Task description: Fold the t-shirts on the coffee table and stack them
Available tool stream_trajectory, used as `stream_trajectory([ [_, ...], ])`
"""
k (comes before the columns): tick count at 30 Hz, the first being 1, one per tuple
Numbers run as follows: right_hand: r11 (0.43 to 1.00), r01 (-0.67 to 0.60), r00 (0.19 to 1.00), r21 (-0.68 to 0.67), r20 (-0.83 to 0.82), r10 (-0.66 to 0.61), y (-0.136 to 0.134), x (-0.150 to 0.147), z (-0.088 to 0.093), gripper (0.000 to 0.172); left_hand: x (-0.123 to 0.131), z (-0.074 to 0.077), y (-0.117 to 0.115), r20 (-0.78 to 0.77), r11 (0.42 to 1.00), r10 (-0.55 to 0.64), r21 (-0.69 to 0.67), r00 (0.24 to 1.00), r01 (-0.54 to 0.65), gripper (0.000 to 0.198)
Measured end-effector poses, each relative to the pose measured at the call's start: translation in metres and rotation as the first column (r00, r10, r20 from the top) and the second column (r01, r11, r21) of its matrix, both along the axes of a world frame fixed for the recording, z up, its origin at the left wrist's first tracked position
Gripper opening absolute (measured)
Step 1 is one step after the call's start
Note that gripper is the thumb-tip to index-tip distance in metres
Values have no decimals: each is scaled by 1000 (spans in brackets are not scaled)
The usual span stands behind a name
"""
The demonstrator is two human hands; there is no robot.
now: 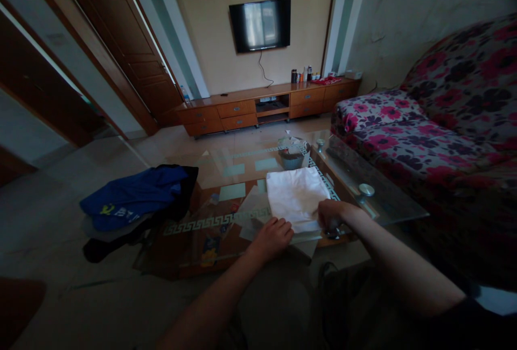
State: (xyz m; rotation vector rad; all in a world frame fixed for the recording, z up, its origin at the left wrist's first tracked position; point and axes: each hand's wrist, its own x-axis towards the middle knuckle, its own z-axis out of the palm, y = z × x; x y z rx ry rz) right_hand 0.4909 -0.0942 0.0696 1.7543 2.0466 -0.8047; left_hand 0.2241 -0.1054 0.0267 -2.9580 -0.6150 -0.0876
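A white cloth (297, 195), folded into a rough square, lies on the glass coffee table (388, 207). Whether it is a garment cannot be told. My left hand (272, 238) is at its near left corner, with fingers curled over the edge. At the near right corner, my right hand (330, 215) is closed on the cloth's edge, its fingertips partly hidden. To the left, a pile of dark clothes with a blue printed garment (133, 199) on top lies on the table's left end.
Behind the cloth stands a small basket (293, 159) with crumpled contents. A flowered sofa (436, 129) flanks the table on the right. Beyond are a low wooden TV cabinet (238, 113) with bottles on it and a wall-mounted television (260, 25). Papers and small items show through the glass.
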Motion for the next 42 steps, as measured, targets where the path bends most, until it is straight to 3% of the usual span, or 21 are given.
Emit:
stream_trajectory([
  [3,1000,-10,1000,-3,-15,10,1,0,-5,27,4,-2,-3,62,998,55,-6,997,-55,21],
  [7,983,-93,993,160,-52,102,7,2,-15,32,6,-4,1,28,995,96,-43,995,-95,14],
  [10,947,-124,975,297,-140,172,12,0,-24,16,-3,0,15,5,972,226,-74,974,-225,15],
  [13,899,-95,956,428,-213,202,13,-13,-27,18,-18,4,35,5,924,378,-68,926,-376,18],
  [17,863,-120,974,490,-109,198,7,-42,-18,19,-35,3,52,38,861,509,6,860,-509,20],
  [21,855,-132,988,502,0,153,3,-62,-7,25,-31,-6,45,58,918,393,28,918,-395,30],
  [24,866,-141,989,480,31,143,2,-63,-3,24,-24,-11,37,26,950,313,12,950,-313,26],
  [33,850,-198,980,489,79,183,0,-55,-1,24,-17,-3,33,29,946,316,67,948,-317,17],
  [37,860,-196,981,470,94,172,2,-46,-7,21,-21,2,39,73,887,452,63,889,-457,20],
  [42,897,-125,991,423,11,133,5,-37,-21,19,-41,-1,51,136,733,679,-72,721,-676,30],
])
